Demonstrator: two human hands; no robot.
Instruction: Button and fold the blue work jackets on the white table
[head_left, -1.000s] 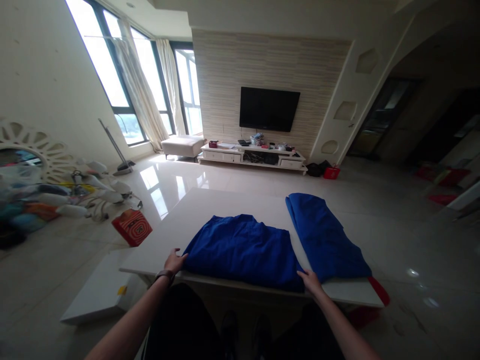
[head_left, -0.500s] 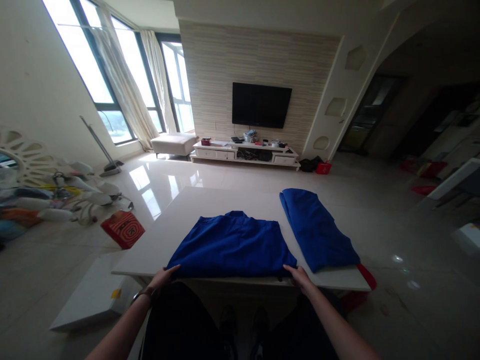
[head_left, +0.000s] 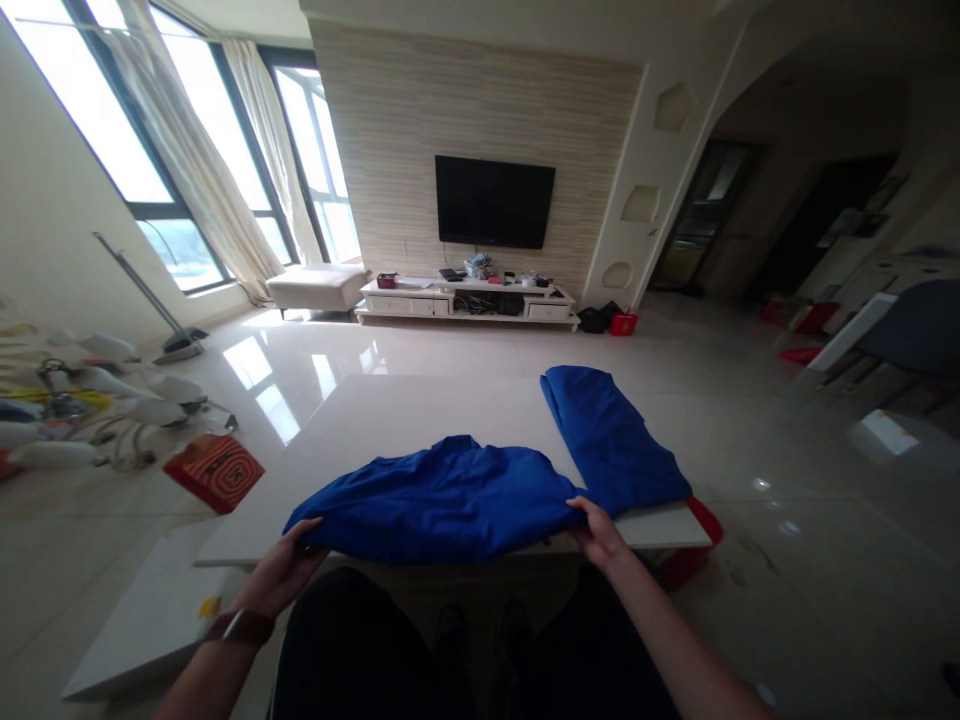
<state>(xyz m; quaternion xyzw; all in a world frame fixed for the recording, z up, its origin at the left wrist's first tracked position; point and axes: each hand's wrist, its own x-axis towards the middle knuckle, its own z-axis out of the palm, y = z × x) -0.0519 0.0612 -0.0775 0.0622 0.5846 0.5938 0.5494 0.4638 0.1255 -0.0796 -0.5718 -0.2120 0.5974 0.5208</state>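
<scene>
A wide blue garment lies bunched along the near edge of the white table, with folds and creases across it. My left hand grips its left corner, thumb on top and fingers underneath. At the other end, my right hand pinches the right corner between thumb and fingers. The near edge of the cloth is lifted and sags between my hands, over the table's front edge. To the right rests a second blue garment, folded into a long shape; the held cloth reaches up against its near end.
A red patterned bag stands left of the table, near a white box on the floor. Something red shows under the table's right corner. Ahead are a low TV cabinet and a wall television.
Both hands have raised the near corners of the blue garment, which was flat and is now bunched and creased. The view has shifted slightly right.
</scene>
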